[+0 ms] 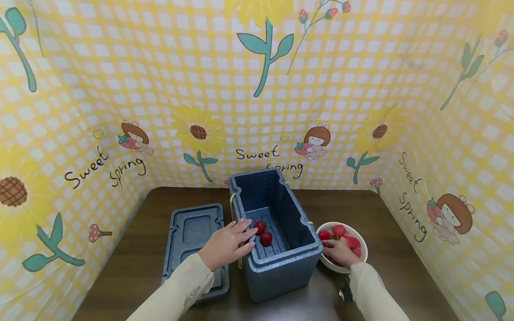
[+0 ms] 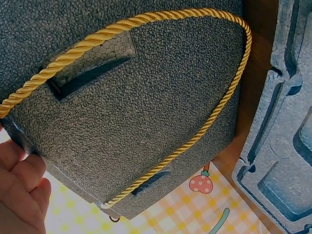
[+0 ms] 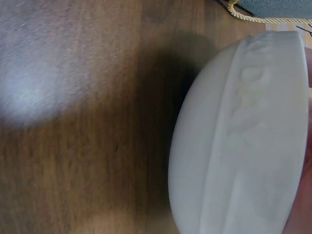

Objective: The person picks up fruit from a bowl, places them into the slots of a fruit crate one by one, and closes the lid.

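A dark blue foam box [image 1: 281, 278] stands lidless in the middle of the table. Two strawberries, a rear one [image 1: 260, 226] and a front one [image 1: 266, 239], lie on its floor. My left hand [image 1: 226, 243] rests over the box's left rim, fingers extended and spread. To the box's right stands a white bowl [image 3: 234, 136] with several red strawberries [image 1: 351, 243]. Inside this bowl is my right hand [image 1: 340, 252], its fingers down among the fruit. Its fingertips are hidden, and I cannot tell whether they grip a strawberry.
The foam lid [image 1: 196, 229] lies flat on the table left of the box. A twisted yellow cord [image 2: 214, 117] hangs along the box's side. Near my right sleeve sits a small dark object [image 1: 346, 292]. Yellow checked cloth [image 1: 257, 111] surrounds the brown table [image 1: 132, 249].
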{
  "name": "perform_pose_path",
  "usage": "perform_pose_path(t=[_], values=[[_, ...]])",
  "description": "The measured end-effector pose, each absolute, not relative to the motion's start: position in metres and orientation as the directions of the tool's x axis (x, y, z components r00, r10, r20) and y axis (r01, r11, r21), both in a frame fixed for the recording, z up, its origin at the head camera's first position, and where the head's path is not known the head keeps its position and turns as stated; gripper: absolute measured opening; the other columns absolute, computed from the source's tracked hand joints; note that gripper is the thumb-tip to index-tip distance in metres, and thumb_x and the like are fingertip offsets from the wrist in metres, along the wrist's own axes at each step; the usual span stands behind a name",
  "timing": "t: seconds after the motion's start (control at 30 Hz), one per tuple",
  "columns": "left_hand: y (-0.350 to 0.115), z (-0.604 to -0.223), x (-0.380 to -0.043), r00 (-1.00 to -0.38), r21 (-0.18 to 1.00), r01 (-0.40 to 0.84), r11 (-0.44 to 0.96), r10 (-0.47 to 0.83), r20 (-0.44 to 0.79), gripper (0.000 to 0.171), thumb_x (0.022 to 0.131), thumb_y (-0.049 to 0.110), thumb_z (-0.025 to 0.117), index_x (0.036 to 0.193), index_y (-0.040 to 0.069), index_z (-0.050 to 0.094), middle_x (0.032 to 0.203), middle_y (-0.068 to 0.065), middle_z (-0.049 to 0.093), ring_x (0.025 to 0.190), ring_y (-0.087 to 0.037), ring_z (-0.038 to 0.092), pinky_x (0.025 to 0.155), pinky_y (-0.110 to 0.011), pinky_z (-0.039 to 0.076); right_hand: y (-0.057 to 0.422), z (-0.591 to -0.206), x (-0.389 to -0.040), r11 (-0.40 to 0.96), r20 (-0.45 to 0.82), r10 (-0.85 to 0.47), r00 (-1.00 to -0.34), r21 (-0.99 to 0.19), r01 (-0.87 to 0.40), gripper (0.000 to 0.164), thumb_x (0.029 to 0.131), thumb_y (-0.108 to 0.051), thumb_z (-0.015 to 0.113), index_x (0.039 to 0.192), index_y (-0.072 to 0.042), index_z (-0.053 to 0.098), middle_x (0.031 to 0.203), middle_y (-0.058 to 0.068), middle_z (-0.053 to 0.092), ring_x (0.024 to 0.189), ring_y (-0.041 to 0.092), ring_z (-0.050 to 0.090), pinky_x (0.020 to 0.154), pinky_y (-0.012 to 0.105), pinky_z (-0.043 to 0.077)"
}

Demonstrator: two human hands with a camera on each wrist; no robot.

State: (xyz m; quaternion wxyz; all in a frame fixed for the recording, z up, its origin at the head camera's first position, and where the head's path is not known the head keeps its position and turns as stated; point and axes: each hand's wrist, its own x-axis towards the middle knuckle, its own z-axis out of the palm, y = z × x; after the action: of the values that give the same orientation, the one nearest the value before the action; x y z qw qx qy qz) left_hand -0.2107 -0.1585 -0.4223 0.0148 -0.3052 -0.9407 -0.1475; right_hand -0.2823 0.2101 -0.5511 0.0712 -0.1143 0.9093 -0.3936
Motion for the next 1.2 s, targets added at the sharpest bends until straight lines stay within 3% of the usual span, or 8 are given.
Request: perform_pose_path(t=[0.27, 0.53, 0.73, 1.0, 1.2], values=[[-0.157, -0.421, -0.211, -0.815, 0.266, 0.576, 0.773, 0.568, 0.115, 0.048, 0.098, 0.036, 0.049, 0.136, 0.007, 0.055, 0.144, -0.015, 0.046, 0.134, -0.031, 0.040, 0.110, -0.046, 0.029, 0.210, -0.546, -0.282, 0.655, -0.066, -0.227, -0.972, -0.749, -0.103, 0.035, 0.090, -0.018, 0.062, 0.113, 0.007, 0.066, 0.107, 0.022, 0.067, 0.104, 0.038, 0.058, 0.092, 0.046, 0.045], [-0.159, -0.423, -0.210, -0.811, 0.268, 0.584, 0.766, 0.565, 0.151, 0.046, 0.097, 0.035, 0.050, 0.134, 0.008, 0.057, 0.142, -0.016, 0.047, 0.133, -0.032, 0.041, 0.109, -0.047, 0.030, 0.213, -0.541, -0.277, 0.651, -0.112, -0.279, -0.954, -0.752, -0.102, 0.048, 0.077, -0.019, 0.073, 0.118, 0.004, 0.065, 0.090, 0.010, 0.071, 0.082, 0.022, 0.059, 0.077, 0.034, 0.049], [-0.160, -0.423, -0.210, -0.806, 0.276, 0.591, 0.758, 0.568, 0.165, 0.046, 0.097, 0.034, 0.051, 0.134, 0.008, 0.057, 0.142, -0.017, 0.047, 0.133, -0.032, 0.041, 0.109, -0.048, 0.031, 0.214, -0.537, -0.276, 0.682, -0.125, -0.259, -0.958, -0.726, -0.089, 0.051, 0.072, -0.017, 0.081, 0.118, 0.000, 0.066, 0.094, 0.008, 0.067, 0.090, 0.023, 0.055, 0.075, 0.036, 0.049], [-0.162, -0.422, -0.210, -0.811, 0.270, 0.584, 0.765, 0.565, 0.153, 0.047, 0.097, 0.036, 0.050, 0.135, 0.008, 0.056, 0.143, -0.016, 0.046, 0.134, -0.031, 0.040, 0.109, -0.047, 0.030, 0.216, -0.534, -0.276, 0.685, -0.089, -0.257, -0.962, -0.719, -0.117, 0.049, 0.070, -0.013, 0.082, 0.115, -0.001, 0.068, 0.098, 0.011, 0.068, 0.090, 0.025, 0.057, 0.078, 0.042, 0.050], [-0.158, -0.423, -0.210, -0.809, 0.249, 0.587, 0.770, 0.566, 0.157, 0.046, 0.097, 0.035, 0.049, 0.133, 0.008, 0.058, 0.141, -0.017, 0.048, 0.132, -0.032, 0.043, 0.108, -0.047, 0.031, 0.221, -0.533, -0.276, 0.655, -0.065, -0.221, -0.973, -0.749, -0.099, 0.047, 0.070, -0.012, 0.078, 0.113, 0.001, 0.067, 0.098, 0.014, 0.068, 0.086, 0.024, 0.058, 0.075, 0.036, 0.050]])
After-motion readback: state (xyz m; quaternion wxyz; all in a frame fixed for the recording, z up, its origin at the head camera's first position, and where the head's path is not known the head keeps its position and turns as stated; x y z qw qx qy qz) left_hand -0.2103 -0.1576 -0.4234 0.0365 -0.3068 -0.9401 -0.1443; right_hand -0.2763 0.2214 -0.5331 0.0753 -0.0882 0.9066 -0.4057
